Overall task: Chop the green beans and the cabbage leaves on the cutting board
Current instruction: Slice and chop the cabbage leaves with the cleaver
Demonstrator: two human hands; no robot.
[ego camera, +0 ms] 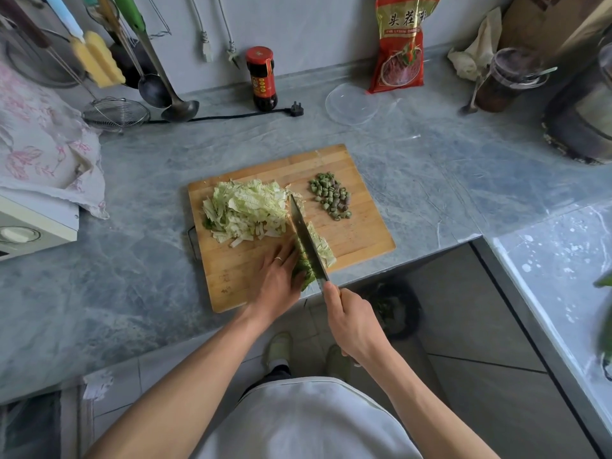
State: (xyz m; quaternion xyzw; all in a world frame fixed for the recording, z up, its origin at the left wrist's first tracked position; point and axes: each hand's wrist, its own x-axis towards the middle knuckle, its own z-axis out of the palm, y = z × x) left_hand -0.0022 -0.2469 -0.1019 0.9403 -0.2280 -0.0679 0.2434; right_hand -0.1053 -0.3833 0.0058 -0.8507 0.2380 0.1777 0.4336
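With the beans [331, 196] already cut at the board's [364, 233] far right, the last cabbage [309, 256] is being sliced near centre, pinned under the left hand's [278, 279] seemingly flat fingers, the knife [306, 241] gripped by the right hand [352, 326]; another close cut is called for.
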